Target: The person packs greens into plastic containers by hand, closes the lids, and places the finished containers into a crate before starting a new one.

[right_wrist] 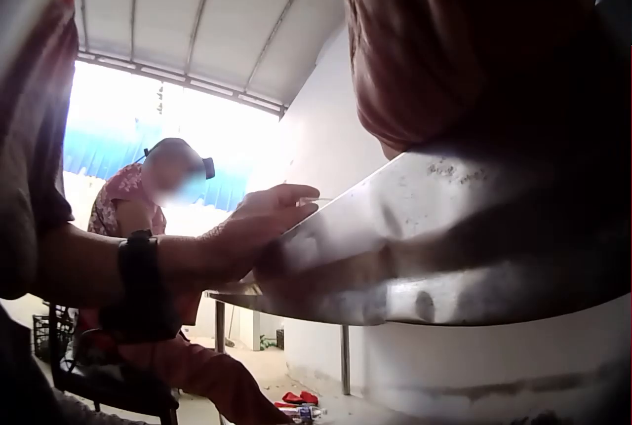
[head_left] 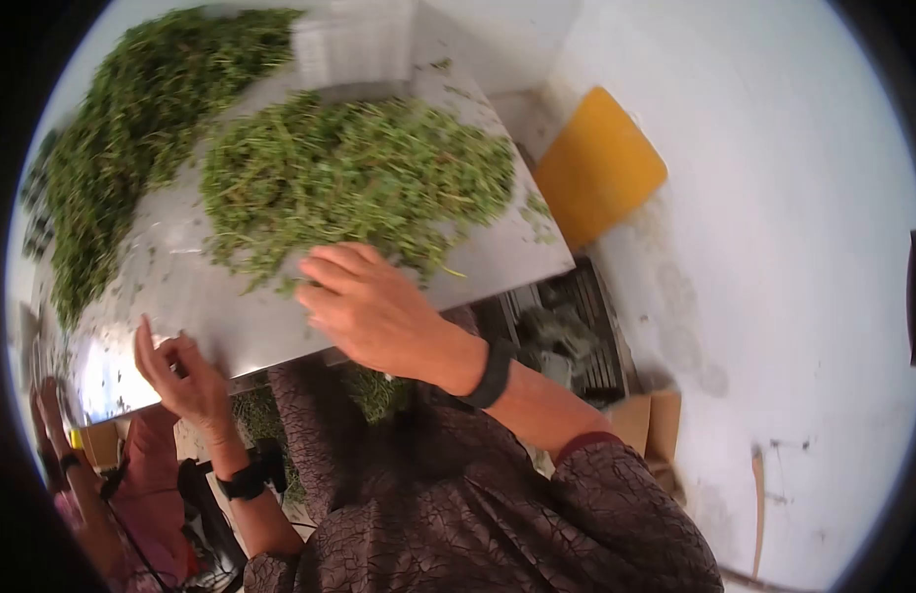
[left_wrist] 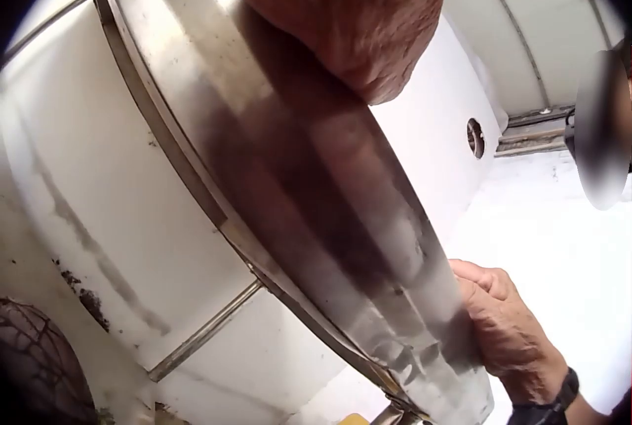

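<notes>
A broad heap of leafy green sprigs point(head_left: 354, 178) lies on the shiny metal table point(head_left: 270, 326). My right hand point(head_left: 379, 316) is over the near edge of this heap, fingers spread and bent, with a few loose sprigs by the fingertips. To the left, at the table's front edge, is my left hand point(head_left: 191, 385). Its index finger points up and the other fingers bend loosely towards the thumb; no held thing shows. In the right wrist view the left hand point(right_wrist: 262, 223) appears beside the table's rim. The left wrist view shows the right hand point(left_wrist: 504, 331) at the tabletop.
A second, larger green heap point(head_left: 132, 128) covers the table's far left. Behind the heaps stands a whitish container point(head_left: 354, 44). A yellow board point(head_left: 601, 168) leans by the white wall at the right. Below the table is a dark crate point(head_left: 562, 336). Another person point(right_wrist: 148, 198) sits to the left.
</notes>
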